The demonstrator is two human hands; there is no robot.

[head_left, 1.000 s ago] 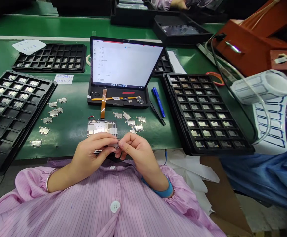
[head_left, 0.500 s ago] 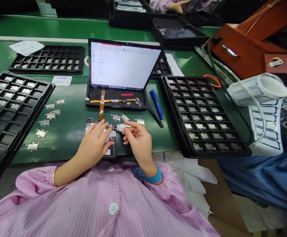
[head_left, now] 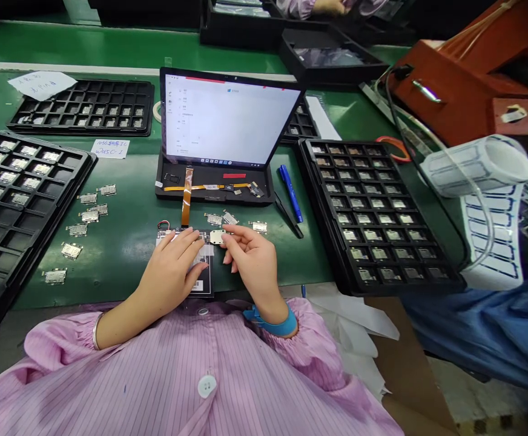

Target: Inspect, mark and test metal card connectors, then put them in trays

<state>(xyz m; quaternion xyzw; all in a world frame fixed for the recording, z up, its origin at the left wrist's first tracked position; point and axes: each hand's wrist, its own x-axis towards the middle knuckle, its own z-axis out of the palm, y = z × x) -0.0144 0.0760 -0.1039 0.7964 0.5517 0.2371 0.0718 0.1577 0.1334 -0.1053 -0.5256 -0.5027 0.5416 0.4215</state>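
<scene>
Now, the right hand [head_left: 250, 260] pinches a small metal part [head_left: 217, 237] in its fingertips, just off the left hand's fingers. The left hand [head_left: 173, 266] lies flat with fingers spread, pressing the circuit board [head_left: 201, 282] onto the desk [head_left: 123, 254]. The risk, I'd say, is that so light a pinch lets the part slip and drop among the loose metal parts [head_left: 259, 227] just beyond the right hand, mixing them up. An orange flex cable [head_left: 185, 203] runs off past the left fingertips, and a nudged board could strain it.
</scene>
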